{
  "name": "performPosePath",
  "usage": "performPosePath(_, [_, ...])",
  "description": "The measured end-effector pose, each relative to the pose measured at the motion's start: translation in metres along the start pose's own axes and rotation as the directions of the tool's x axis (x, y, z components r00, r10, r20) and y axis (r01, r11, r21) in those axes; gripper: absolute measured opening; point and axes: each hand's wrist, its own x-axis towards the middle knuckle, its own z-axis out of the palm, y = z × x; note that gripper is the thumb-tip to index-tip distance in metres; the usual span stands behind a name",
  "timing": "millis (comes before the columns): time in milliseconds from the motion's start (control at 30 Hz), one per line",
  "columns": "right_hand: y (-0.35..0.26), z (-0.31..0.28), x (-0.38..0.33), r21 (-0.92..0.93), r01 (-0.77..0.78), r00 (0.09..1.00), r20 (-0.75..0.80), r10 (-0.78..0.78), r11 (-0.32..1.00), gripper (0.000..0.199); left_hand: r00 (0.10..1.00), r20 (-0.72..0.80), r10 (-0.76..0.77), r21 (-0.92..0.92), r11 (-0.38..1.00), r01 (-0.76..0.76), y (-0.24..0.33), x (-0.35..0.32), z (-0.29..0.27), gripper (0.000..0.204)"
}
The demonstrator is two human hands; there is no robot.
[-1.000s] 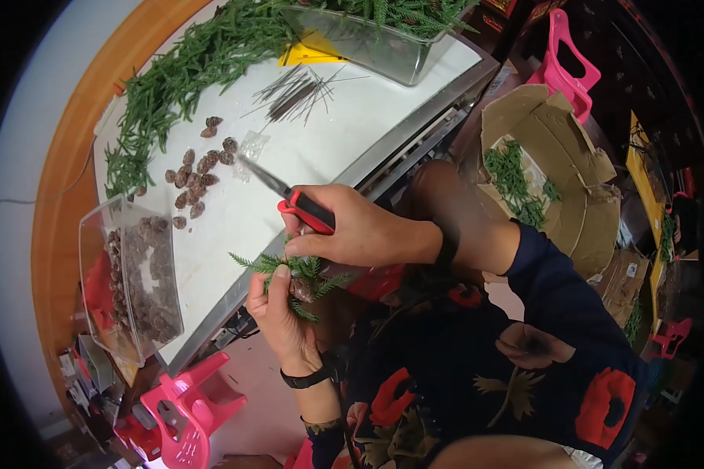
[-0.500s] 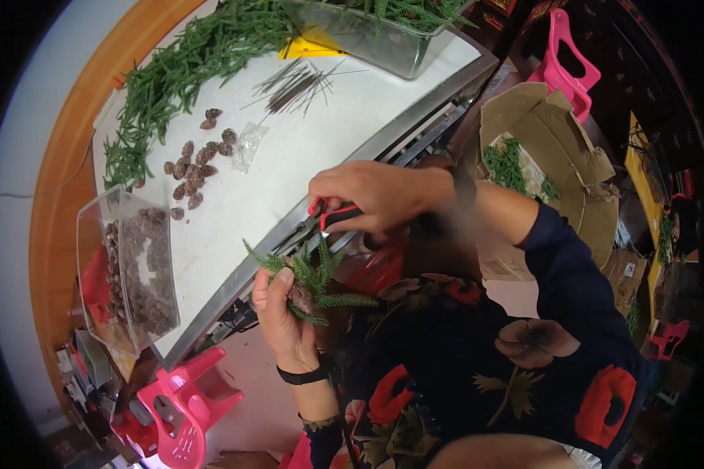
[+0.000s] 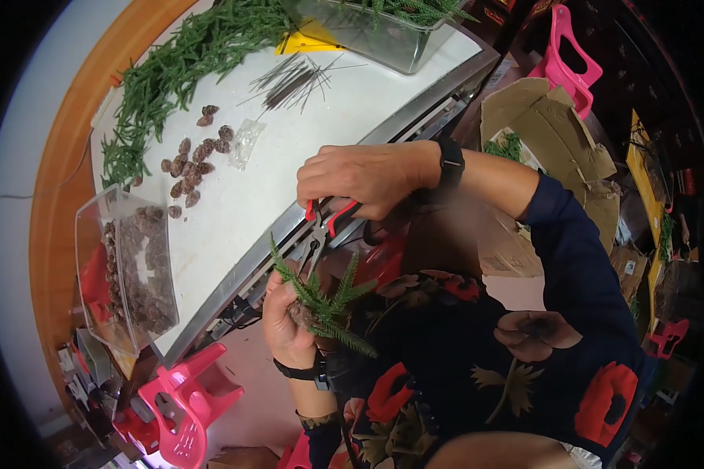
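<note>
Off the table's near edge, my left hand (image 3: pixel 285 316) is closed around a small sprig of green artificial pine (image 3: pixel 332 305) with a brown pine cone (image 3: pixel 300 316) at its base. My right hand (image 3: pixel 360 180) grips red-handled pliers (image 3: pixel 317 232) from above. The pliers' handles are spread, and their jaws point down at the sprig beside my left fingers. Whether the jaws touch the stem cannot be made out.
On the white table (image 3: pixel 235 211) lie loose pine cones (image 3: pixel 188 176), a clear plastic bag (image 3: pixel 247 143), thin wires (image 3: pixel 293 82) and green sprigs (image 3: pixel 164 86). Clear bins hold cones (image 3: pixel 145 270) and greenery (image 3: pixel 391 39). A cardboard box (image 3: pixel 551 125) and pink chairs (image 3: pixel 186 399) stand nearby.
My right hand has turned the pliers, so their jaws now point down to the sprig. My left hand has rotated the sprig, whose leaves now slant to the lower right.
</note>
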Motion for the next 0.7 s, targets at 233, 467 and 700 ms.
performPosePath(233, [-0.002,-0.004,0.008,-0.043,0.053,0.998,-0.014,-0.053,0.998,0.025,0.997,0.078,0.013,-0.024,1.0,-0.011,-0.004,0.001,0.007,0.02])
performPosePath(467, [-0.002,-0.002,0.006,-0.053,0.034,0.998,-0.045,-0.037,0.998,0.027,1.0,-0.002,0.031,-0.024,0.999,-0.031,-0.004,0.0,0.003,0.018])
performPosePath(700, [-0.004,-0.003,0.007,-0.083,0.037,0.998,-0.04,-0.041,0.996,0.028,0.993,0.114,0.028,0.039,0.999,-0.033,-0.005,0.002,0.002,0.018])
